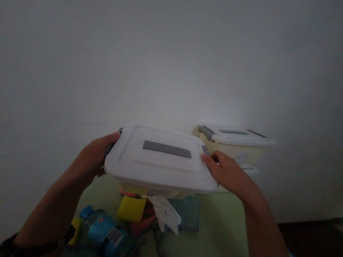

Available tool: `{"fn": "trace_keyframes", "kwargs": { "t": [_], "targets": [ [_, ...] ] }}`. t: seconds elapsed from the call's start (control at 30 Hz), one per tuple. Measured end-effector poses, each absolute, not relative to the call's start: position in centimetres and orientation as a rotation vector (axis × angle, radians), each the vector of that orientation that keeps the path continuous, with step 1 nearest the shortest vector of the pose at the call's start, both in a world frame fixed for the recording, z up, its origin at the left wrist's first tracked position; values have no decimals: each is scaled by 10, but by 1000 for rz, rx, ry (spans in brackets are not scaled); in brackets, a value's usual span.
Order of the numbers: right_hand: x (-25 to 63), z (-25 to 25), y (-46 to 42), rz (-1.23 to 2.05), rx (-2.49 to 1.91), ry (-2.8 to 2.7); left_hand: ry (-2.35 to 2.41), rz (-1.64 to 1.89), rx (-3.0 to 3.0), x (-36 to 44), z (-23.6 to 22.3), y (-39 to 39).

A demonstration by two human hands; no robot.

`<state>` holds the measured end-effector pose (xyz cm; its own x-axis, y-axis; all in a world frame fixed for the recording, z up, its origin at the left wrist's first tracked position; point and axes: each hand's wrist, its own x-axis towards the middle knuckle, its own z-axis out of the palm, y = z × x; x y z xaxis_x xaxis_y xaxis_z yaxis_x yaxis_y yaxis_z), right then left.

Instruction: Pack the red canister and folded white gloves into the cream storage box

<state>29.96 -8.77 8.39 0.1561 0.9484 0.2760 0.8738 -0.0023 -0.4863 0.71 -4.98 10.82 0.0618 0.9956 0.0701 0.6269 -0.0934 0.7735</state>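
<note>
I hold a white plastic storage box point(158, 165) with a grey handle strip on its lid in the air in front of me, above a green surface. My left hand point(94, 157) grips the box's left end, fingers curled around the latch side. My right hand point(228, 172) grips the right end, thumb on the lid edge. A second, similar lidded box point(236, 145) stands behind and to the right, against the white wall, on top of what looks like another lid or box.
Below the held box lie a yellow sponge point(131, 208), a white glove point(166, 213), a blue-grey cloth point(188, 213), a blue-labelled plastic bottle point(105, 231) and a small yellow item point(75, 230) on the green surface point(218, 238). A dark floor strip point(315, 239) shows at the right.
</note>
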Motion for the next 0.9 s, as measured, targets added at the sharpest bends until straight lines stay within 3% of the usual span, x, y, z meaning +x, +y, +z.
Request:
{"fn": "trace_keyframes", "kwargs": {
  "t": [0.13, 0.27, 0.5, 0.9],
  "targets": [
    [296, 79, -93, 180, -2021, -1957, 1468, 945, 1701, 11, 96, -49],
    [297, 72, -92, 160, -2040, -2062, 1323, 762, 1857, 4, 79, -44],
    [263, 50, -78, -191, -1780, -2112, 1639, 589, 2123, -4, 74, -36],
    [254, 23, -63, -233, -1715, -2135, 1619, 732, 2216, 13, 69, -42]
  ]
}}
